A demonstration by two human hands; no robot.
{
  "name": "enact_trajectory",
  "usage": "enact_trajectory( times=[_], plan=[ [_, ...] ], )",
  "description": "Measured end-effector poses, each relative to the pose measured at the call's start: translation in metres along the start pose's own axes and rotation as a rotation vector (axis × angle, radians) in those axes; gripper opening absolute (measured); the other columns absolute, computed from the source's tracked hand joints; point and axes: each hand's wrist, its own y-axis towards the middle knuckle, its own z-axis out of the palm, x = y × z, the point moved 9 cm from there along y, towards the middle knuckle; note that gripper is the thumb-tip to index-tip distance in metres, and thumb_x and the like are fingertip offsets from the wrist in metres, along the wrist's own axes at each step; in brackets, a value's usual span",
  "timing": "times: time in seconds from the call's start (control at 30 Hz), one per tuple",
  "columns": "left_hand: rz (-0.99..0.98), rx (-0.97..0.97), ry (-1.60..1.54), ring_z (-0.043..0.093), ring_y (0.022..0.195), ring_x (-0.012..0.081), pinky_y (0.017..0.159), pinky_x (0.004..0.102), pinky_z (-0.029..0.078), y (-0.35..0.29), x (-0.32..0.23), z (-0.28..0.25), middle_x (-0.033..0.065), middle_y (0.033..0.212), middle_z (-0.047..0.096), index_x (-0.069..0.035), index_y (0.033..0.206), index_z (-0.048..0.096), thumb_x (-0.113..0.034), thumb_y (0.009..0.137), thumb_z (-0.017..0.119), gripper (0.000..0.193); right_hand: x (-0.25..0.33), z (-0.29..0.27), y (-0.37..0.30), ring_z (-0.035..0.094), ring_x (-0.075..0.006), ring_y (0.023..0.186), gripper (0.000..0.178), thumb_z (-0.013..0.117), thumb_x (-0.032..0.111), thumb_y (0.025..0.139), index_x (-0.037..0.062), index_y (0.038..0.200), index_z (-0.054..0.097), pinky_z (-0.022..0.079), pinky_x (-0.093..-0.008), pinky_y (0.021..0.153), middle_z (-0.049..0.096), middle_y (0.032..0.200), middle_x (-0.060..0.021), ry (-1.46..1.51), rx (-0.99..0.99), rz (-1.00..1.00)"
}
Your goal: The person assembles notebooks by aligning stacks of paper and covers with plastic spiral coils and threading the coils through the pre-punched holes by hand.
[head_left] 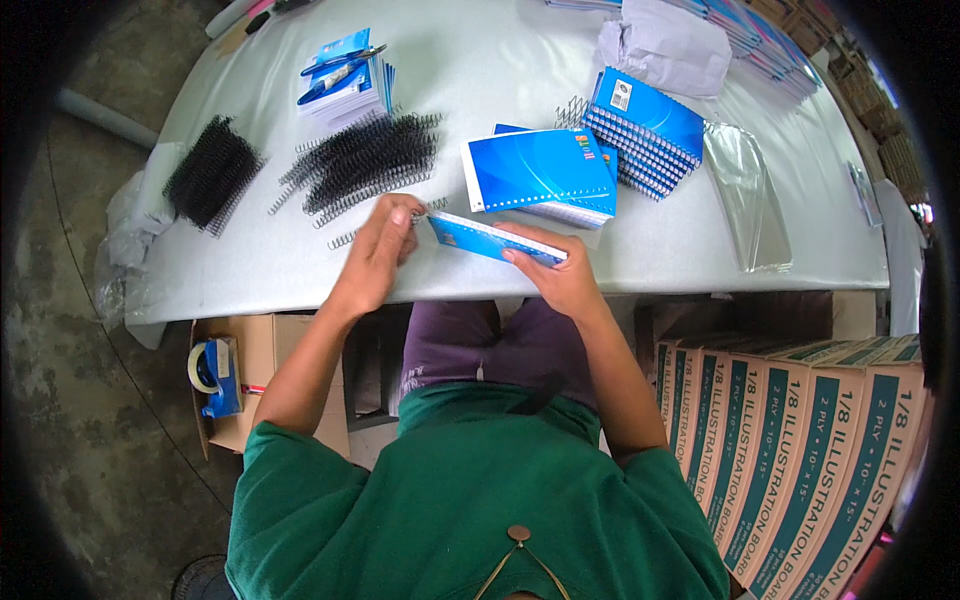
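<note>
A blue-covered notebook (487, 242) with a row of punched holes along its upper edge is held at the table's near edge, tilted on its side. My right hand (565, 277) grips its right end, thumb on the cover. At its left end my left hand (382, 248) is closed, fingers pinched round a dark spiral binding coil (434, 204) by the first holes. Just beyond my left hand lies a pile of loose black coils (370, 165). Unbound blue notebooks (540, 170) are stacked past the held one, punched edges toward me.
Coil-bound notebooks (645, 130) form a stack at right, near a clear plastic sleeve (748, 200) and crumpled paper (665, 48). Pens (340, 75) lie on another notebook stack. More black coils (212, 175) sit at left. Below the table are a tape dispenser (217, 378) and boxes (800, 430).
</note>
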Motion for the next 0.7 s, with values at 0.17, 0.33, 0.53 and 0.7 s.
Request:
enact_trajectory(
  times=[0.17,0.33,0.53,0.7],
  plan=[
    [0.088,0.036,0.334,0.044,0.066,0.0124,0.064,0.0255,0.039,0.002,-0.001,-0.012,0.0042,0.07,0.05,0.0,0.084,0.054,-0.034,0.096,0.041,0.039,0.001,0.002,0.001,0.058,-0.0095,0.086,0.027,0.062,0.003,0.082,0.0,0.109,0.062,0.046,-0.0236,0.078,0.066,0.1,-0.0094,-0.017,0.014,-0.027],
    [-0.106,0.045,0.397,0.045,0.062,0.0112,0.061,0.0232,0.04,0.008,0.007,-0.011,0.0043,0.064,0.051,0.0,0.081,0.056,-0.035,0.094,0.047,0.039,0.004,0.004,0.0,0.058,-0.0096,0.087,0.026,0.062,0.003,0.082,0.0,0.108,0.063,0.046,-0.0236,0.078,0.066,0.101,-0.0099,-0.026,0.045,-0.034],
    [0.144,0.254,0.073,0.049,0.074,0.0087,0.065,0.0206,0.04,0.021,-0.033,0.0,0.0005,0.07,0.05,-0.001,0.081,0.055,-0.022,0.089,0.056,0.022,0.008,0.004,-0.001,0.058,-0.0127,0.09,0.026,0.061,0.002,0.083,-0.0026,0.108,0.062,0.046,-0.0253,0.081,0.065,0.102,-0.0111,-0.051,0.072,-0.035],
    [0.395,0.302,0.781,0.054,0.083,0.0195,0.08,0.0308,0.04,0.014,-0.064,0.008,0.0067,0.093,0.058,-0.004,0.093,0.06,-0.01,0.079,0.066,0.016,0.007,0.004,-0.001,0.059,-0.0108,0.085,0.027,0.06,0.002,0.083,-0.0008,0.109,0.061,0.046,-0.0242,0.076,0.067,0.1,-0.0113,0.011,0.002,-0.047]
  ],
)
